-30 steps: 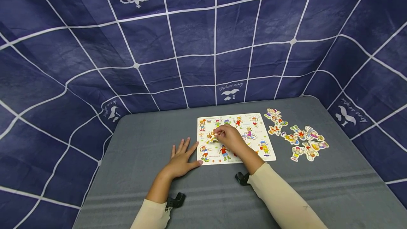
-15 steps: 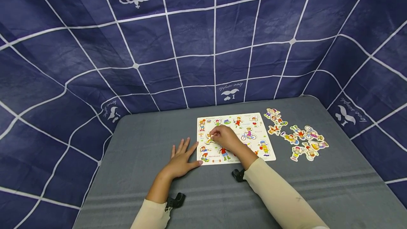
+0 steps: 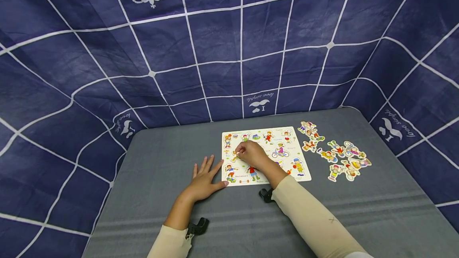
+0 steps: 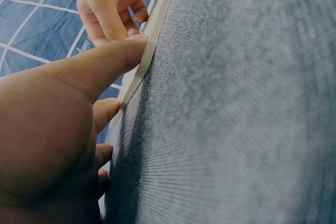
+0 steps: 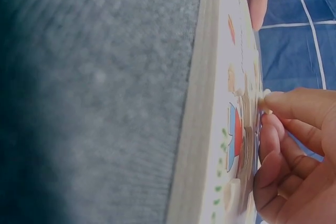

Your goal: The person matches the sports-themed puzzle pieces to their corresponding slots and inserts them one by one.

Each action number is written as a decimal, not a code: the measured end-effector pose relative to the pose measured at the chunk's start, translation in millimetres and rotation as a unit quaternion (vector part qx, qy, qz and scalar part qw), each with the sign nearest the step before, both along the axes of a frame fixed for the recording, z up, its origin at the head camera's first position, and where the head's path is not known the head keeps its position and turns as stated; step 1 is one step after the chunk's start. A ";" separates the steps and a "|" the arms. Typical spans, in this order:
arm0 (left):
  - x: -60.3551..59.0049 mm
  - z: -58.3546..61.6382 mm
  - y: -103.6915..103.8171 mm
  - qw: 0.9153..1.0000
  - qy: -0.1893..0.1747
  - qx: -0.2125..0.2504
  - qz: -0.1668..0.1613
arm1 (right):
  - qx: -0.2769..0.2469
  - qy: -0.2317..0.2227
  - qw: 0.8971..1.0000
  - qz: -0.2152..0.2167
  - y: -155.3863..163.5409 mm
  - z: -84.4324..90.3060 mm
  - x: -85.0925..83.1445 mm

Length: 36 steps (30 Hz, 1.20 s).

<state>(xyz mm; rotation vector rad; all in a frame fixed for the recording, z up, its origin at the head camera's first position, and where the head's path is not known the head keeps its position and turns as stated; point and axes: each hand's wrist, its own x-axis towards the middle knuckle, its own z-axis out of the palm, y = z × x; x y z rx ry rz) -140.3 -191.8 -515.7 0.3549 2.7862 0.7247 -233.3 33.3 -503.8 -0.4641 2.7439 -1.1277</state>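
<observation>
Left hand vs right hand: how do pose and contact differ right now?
The left hand lies flat on the grey table, fingers straight, thumb against the puzzle board's edge; the right hand is over the board, fingers curled, pinching a puzzle piece. The left hand holds nothing; the right hand holds that piece. Both touch the board, and both arms wear cream sleeves.

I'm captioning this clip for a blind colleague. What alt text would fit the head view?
A person's right hand pinches a cartoon figure piece over a white puzzle board on a grey table, while the left hand lies flat with its thumb at the board's left edge. Loose figure pieces lie to the board's right; blue grid-patterned cloth hangs behind.
</observation>
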 end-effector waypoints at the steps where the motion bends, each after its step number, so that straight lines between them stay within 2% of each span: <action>1: -0.1 -0.2 -0.1 1.000 0.000 0.000 0.001 | 0.003 -0.002 1.000 0.001 -0.2 0.3 -0.2; 15: -1.4 0.8 0.1 1.000 0.000 -0.005 -0.002 | -0.005 -0.022 1.000 -0.012 -0.4 2.0 1.8; 25: 0.2 -1.5 -0.3 1.000 0.003 -0.001 -0.001 | 0.002 -0.013 1.000 -0.007 0.3 0.7 3.1; 30: -0.2 -1.5 0.3 1.000 0.010 -0.005 -0.003 | -0.052 -0.013 0.998 -0.014 3.8 1.2 4.4; 33: -0.3 -0.9 0.4 1.000 0.011 -0.006 -0.002 | -0.091 -0.022 0.995 -0.036 6.8 1.7 6.1; 36: -0.3 -0.1 0.4 1.000 0.011 -0.005 -0.001 | -0.112 -0.009 0.992 -0.052 9.5 2.1 8.0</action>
